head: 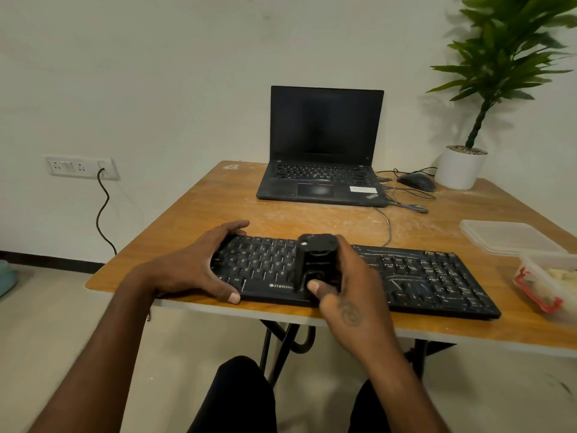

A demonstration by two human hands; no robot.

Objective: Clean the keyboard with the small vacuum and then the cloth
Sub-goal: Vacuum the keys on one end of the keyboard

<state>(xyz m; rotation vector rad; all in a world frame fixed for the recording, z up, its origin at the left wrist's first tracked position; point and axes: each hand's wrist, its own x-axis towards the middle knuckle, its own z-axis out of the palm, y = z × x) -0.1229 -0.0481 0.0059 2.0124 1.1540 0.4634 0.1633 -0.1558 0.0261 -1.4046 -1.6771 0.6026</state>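
right hand (pixel 343 285) grips the small vacuum (pixel 317 260) mid-keyboard (pixel 421 276); left hand (pixel 199 267) clamps the keyboard's left end. its long axis runs left-right, dusty stretch rightward.

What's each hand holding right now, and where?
Right hand grips the vacuum around its body; left hand clasps the keyboard's left end.

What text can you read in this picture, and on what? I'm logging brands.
"ZEBRONIC", cut off by the vacuum: front edge of the keyboard.
"Alt": a keyboard key; other key letters are blurred.
Logo on the laptop corner: too blurred.
White sticker on laptop: unreadable.
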